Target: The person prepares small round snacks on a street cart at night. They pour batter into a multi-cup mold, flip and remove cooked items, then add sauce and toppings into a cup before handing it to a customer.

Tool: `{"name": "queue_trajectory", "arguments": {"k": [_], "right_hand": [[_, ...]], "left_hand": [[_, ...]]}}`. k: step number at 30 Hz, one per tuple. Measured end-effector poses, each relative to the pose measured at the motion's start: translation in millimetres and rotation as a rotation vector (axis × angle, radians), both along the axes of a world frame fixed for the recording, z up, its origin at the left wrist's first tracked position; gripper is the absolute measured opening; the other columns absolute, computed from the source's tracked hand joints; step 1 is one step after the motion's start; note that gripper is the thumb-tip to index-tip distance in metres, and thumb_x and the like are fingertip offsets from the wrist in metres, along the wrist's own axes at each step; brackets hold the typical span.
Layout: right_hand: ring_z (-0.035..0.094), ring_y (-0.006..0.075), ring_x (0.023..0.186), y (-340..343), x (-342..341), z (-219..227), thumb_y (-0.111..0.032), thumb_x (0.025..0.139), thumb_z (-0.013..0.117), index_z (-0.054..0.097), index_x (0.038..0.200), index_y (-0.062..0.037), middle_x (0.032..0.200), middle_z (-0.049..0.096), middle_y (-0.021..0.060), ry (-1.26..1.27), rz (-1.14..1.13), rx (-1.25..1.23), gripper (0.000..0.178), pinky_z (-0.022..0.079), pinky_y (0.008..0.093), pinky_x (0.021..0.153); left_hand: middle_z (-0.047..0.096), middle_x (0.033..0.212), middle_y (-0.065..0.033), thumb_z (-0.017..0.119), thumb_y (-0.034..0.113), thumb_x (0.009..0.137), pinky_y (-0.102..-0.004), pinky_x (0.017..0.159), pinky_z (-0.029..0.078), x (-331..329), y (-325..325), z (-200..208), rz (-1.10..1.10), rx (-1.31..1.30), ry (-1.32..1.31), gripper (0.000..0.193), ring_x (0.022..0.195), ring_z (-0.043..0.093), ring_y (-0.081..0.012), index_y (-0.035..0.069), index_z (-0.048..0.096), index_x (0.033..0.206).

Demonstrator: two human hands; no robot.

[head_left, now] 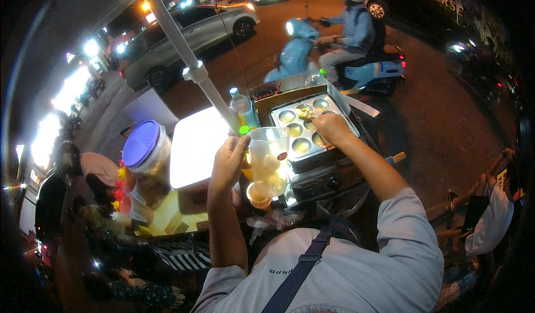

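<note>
My left hand (227, 161) is closed at the side of a tall clear plastic jug (270, 171), gripping it where a handle would be. Pale, lumpy contents show through its wall. Over a metal pan with round wells (282, 125), my right hand (330, 128) has its fingers pinched together. Yellowish food bits (304, 112) lie at an upper well, just beyond those fingertips. What the right fingers hold is hidden. Several wells contain pale yellow mixture. Below the jug stands a small orange-rimmed cup (258, 195).
A white board (199, 146) and a purple-lidded tub (145, 146) stand left, near squeeze bottles (118, 190). A pole (181, 51) rises beside a clear bottle (243, 106). Beyond the stall, a rider on a blue scooter (368, 73) and cars (206, 32) occupy the road.
</note>
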State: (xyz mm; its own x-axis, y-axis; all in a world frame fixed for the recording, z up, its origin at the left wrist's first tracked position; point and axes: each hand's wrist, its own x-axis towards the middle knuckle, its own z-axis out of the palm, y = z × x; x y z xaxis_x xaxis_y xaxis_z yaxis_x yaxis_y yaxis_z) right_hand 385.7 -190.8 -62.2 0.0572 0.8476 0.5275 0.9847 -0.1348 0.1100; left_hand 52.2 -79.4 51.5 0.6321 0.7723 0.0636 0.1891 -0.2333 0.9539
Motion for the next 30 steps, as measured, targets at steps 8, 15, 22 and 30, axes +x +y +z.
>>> {"name": "queue_trajectory", "arguments": {"k": [8,15,22,30], "right_hand": [[0.074,0.0302,0.078,-2.2,-1.0,3.2,-0.016,0.085,0.061,0.071,0.08,-0.0078,0.083,0.073,0.0122,-0.004,-0.035,-0.063,0.014,0.059,0.0438,0.067],[0.073,0.0312,0.078,-3.7,2.8,0.0,-0.017,0.086,0.06,0.07,0.079,-0.0086,0.082,0.072,0.0124,0.027,-0.011,-0.028,0.015,0.059,0.0451,0.067],[0.074,0.0325,0.082,-1.8,6.6,3.3,-0.019,0.088,0.06,0.073,0.085,-0.0086,0.088,0.074,0.0148,0.066,-0.064,-0.113,0.017,0.059,0.0458,0.07],[0.073,0.0362,0.095,-5.4,38.0,39.0,-0.031,0.092,0.065,0.079,0.107,-0.0195,0.101,0.076,0.0144,0.447,-0.176,-0.165,0.023,0.057,0.049,0.085]], "left_hand": [[0.06,0.076,-0.0079,0.06,0.039,0.105,-0.0297,0.061,0.056,3.5,2.1,-2.9,0.022,-0.009,-0.004,0.044,0.064,0.063,-0.0161,-0.004,0.064,0.103],[0.063,0.077,-0.0105,0.062,0.038,0.103,-0.0319,0.059,0.054,12.3,6.2,1.2,0.03,0.038,0.06,0.042,0.063,0.064,-0.0181,-0.003,0.064,0.1],[0.066,0.079,-0.0166,0.06,0.045,0.102,-0.0364,0.061,0.055,40.5,22.0,8.3,0.008,0.214,0.104,0.053,0.065,0.068,-0.0251,-0.007,0.064,0.096],[0.068,0.088,-0.0198,0.057,0.055,0.101,-0.0443,0.065,0.062,158.5,101.1,13.7,-0.259,0.207,0.47,0.067,0.073,0.072,-0.0331,-0.009,0.067,0.112]]}}
